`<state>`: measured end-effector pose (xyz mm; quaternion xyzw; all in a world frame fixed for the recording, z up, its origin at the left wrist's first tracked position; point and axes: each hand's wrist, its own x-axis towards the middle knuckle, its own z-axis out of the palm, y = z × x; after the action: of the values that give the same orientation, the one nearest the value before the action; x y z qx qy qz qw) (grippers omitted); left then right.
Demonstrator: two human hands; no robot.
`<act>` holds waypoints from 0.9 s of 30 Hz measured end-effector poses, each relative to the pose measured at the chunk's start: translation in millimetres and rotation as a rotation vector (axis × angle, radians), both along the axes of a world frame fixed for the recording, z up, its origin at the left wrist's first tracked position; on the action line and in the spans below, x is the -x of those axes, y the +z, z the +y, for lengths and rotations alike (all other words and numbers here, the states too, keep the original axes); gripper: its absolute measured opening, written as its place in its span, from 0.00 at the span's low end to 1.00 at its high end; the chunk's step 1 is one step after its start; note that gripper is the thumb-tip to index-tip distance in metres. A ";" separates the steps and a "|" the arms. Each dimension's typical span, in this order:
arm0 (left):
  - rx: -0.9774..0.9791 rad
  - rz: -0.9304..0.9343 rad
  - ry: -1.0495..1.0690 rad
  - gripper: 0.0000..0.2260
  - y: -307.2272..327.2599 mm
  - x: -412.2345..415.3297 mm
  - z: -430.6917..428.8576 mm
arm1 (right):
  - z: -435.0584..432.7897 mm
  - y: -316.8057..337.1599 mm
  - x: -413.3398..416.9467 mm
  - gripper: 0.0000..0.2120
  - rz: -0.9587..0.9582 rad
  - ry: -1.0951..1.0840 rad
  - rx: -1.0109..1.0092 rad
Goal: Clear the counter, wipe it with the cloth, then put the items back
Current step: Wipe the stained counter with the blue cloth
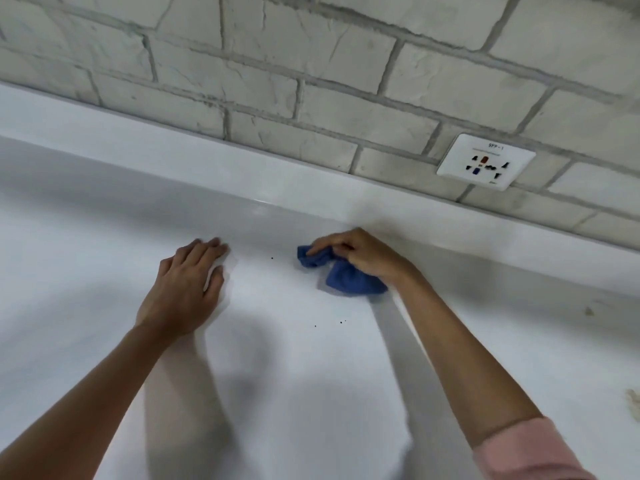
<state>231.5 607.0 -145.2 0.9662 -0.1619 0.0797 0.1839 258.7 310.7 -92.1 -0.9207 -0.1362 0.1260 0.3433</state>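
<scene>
Head view: I am leaning over the counter.
Right hand: fingers clamping the cloth.
Left hand: lying flat, fingers together.

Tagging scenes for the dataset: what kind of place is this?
Probably a kitchen or utility counter indoors: a smooth white countertop, a whitewashed brick wall with a socket plate, and a blue cloth under the right hand.

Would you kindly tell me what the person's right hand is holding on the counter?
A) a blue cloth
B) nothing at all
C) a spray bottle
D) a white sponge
A: the right hand presses a bunched blue cloth onto the white counter near the back ledge, while the left hand lies flat on the surface.
</scene>
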 end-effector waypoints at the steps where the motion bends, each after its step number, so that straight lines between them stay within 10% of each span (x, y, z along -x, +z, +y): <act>1: 0.005 -0.001 -0.001 0.25 -0.2 0.5 -0.1 | -7.4 6.8 9.5 0.20 0.050 0.034 -0.032; 5: 0.007 -0.003 -0.005 0.24 0.1 0.6 0.0 | -22.8 16.1 2.4 0.20 -0.130 -0.192 -0.210; 13: 0.021 -0.004 -0.002 0.21 -2.7 -1.2 0.9 | 15.0 -39.9 -29.7 0.21 -0.388 -0.148 0.127; 27: 0.027 -0.005 -0.014 0.21 -0.6 0.8 0.7 | 29.4 -26.4 56.7 0.28 0.047 0.228 -0.120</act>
<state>230.7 607.7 -145.8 0.9623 -0.1679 0.0829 0.1973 202.0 340.1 -118.5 -0.8739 -0.2393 0.1773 0.3841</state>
